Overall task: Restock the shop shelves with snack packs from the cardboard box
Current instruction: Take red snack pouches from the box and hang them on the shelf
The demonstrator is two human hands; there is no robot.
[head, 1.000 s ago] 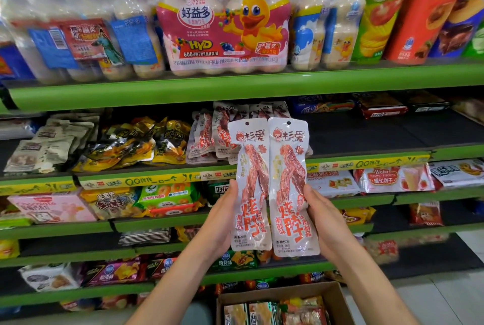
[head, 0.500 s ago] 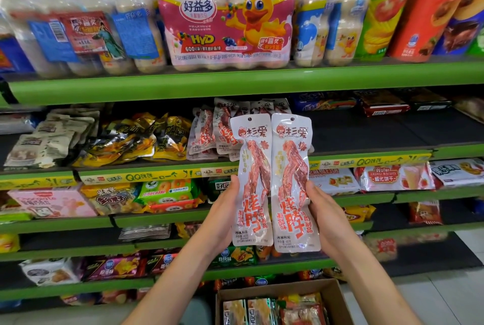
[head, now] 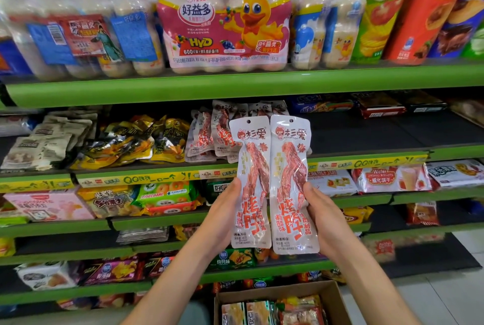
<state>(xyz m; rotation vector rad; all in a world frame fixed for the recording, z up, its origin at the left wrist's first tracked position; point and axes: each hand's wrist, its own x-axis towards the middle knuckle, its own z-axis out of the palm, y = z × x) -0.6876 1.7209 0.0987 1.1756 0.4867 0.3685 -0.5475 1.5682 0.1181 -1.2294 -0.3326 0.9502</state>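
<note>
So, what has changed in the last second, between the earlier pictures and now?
Very little. The two white snack packs, left one and right one, sit slightly higher against the shelves, so they were lifted a little. Nothing was taken or released: the left hand still holds the left pack, the right hand the right one. The shelf stock and the cardboard box stayed as they were.
</note>
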